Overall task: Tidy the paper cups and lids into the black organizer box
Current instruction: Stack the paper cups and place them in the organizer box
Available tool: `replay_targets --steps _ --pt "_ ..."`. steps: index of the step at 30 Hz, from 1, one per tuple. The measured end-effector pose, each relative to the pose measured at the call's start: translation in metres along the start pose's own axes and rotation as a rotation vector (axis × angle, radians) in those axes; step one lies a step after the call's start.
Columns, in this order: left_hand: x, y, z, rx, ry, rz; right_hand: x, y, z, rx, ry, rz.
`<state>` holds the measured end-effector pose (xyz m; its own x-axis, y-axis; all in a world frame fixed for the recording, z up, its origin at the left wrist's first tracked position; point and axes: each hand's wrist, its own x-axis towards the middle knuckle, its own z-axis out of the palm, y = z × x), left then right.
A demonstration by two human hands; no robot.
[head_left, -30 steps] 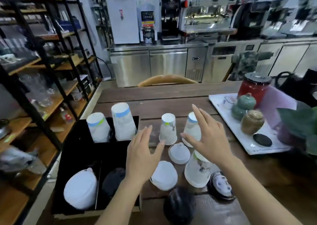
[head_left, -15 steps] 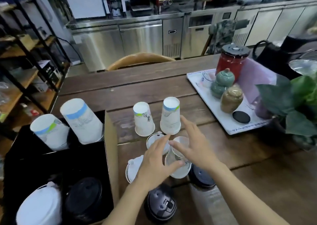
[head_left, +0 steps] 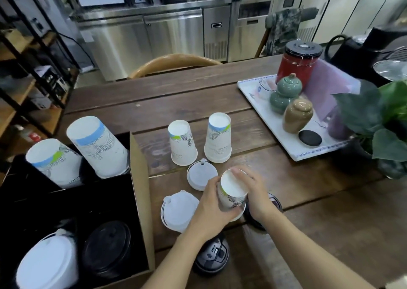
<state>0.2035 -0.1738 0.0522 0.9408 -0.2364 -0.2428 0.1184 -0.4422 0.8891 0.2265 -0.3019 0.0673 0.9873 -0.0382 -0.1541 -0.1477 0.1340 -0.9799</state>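
The black organizer box is seen well off to the left on the desk, and the upturned paper cup, upright, is clasped between both hands, left hand nearer the box, right hand opposite.

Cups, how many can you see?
5: two in the box, at and; two on the table, at and; one between both hands. Stacks may hide more.

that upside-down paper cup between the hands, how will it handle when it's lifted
Probably very light: the paper cup looks thin-walled and empty. It may dent if the left hand and right hand squeeze hard. Tall and tapered, it could tip easily.
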Motion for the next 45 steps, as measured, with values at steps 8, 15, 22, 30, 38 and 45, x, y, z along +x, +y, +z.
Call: replay_targets --steps 8,15,22,30,38,45 --pt "-0.005 0.003 -0.001 -0.076 0.087 0.032 -0.002 -0.015 0.011 0.015 -0.016 -0.019" --pt "0.008 0.052 -0.03 -0.021 0.193 0.184 0.012 -0.07 0.016 0.088 -0.059 -0.258" --pt "0.047 0.106 -0.064 0.058 0.196 0.329 0.048 -0.122 0.015 0.125 -0.056 -0.391" --pt "0.107 0.139 -0.094 0.088 0.196 0.344 0.111 -0.16 0.018 0.133 -0.061 -0.392" --pt "0.147 0.095 -0.084 0.032 0.143 0.19 0.152 -0.115 0.015 0.08 -0.046 -0.218" --pt "0.157 0.048 -0.066 -0.034 0.092 0.066 0.163 -0.067 0.012 0.128 -0.081 0.03"
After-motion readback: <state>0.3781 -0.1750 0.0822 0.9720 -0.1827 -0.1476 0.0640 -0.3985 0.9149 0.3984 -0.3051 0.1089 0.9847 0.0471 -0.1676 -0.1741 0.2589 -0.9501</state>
